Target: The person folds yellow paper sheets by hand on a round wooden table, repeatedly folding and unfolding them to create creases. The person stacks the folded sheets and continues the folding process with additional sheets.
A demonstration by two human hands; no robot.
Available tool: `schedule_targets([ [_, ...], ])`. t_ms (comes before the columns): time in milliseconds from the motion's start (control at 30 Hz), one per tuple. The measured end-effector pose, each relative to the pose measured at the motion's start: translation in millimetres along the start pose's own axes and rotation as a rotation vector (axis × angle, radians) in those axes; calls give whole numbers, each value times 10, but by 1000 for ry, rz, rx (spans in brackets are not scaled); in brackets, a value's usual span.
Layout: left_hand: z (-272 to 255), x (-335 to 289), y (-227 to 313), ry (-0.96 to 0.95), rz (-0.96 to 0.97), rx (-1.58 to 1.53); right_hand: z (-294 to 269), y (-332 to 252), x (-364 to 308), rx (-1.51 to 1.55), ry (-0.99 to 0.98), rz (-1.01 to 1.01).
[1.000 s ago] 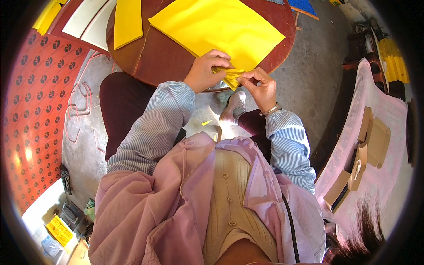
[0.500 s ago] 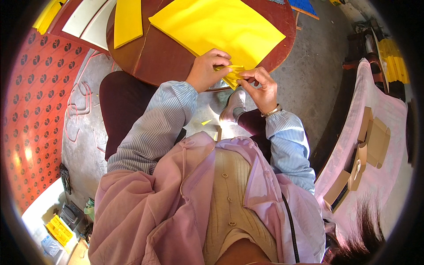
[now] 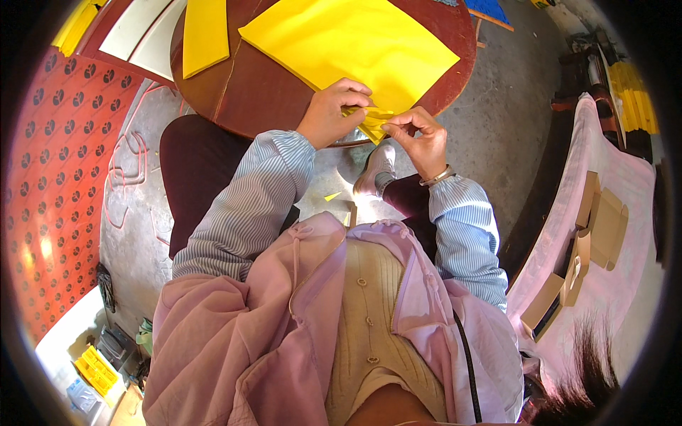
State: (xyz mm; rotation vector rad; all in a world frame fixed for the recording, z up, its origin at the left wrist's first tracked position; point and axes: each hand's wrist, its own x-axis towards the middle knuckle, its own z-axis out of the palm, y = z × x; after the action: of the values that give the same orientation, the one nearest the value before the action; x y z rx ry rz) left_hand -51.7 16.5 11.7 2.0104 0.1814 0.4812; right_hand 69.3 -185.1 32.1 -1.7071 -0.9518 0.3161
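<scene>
A large stack of yellow paper sheets (image 3: pixel 355 46) lies on the round brown table (image 3: pixel 266 92), with one corner toward me at the near edge. My left hand (image 3: pixel 334 112) is closed on that corner, thumb and fingers gripping its folded layers. Opposite it, my right hand (image 3: pixel 419 138) pinches the same corner between thumb and forefinger. The gathered yellow corner (image 3: pixel 373 126) stands bent between both hands, jutting past the table edge. How many layers each hand holds is too small to make out.
A narrow folded yellow strip (image 3: pixel 206 39) lies on the table's left. Below, a small yellow scrap (image 3: pixel 332 197) is on the concrete floor near my shoe (image 3: pixel 375 170). Opened cardboard boxes (image 3: pixel 604 227) rest on a pink cloth (image 3: pixel 554 263) at right. A red patterned board (image 3: pixel 64 163) stands at left.
My right thumb and fingers have closed a little more on the yellow corner. The left hand has shifted very slightly; the stack stays in place.
</scene>
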Motion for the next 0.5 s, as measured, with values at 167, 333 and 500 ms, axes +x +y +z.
schedule_targets([
  [167, 9, 2, -9, -2, -14, -11, 4, 10, 3, 25, -8, -2],
  [333, 8, 0, 1, -8, -13, -12, -13, 27, -6, 25, -37, 6],
  [500, -6, -5, 13, -18, -19, -11, -9, 78, -2, 62, -33, 23],
])
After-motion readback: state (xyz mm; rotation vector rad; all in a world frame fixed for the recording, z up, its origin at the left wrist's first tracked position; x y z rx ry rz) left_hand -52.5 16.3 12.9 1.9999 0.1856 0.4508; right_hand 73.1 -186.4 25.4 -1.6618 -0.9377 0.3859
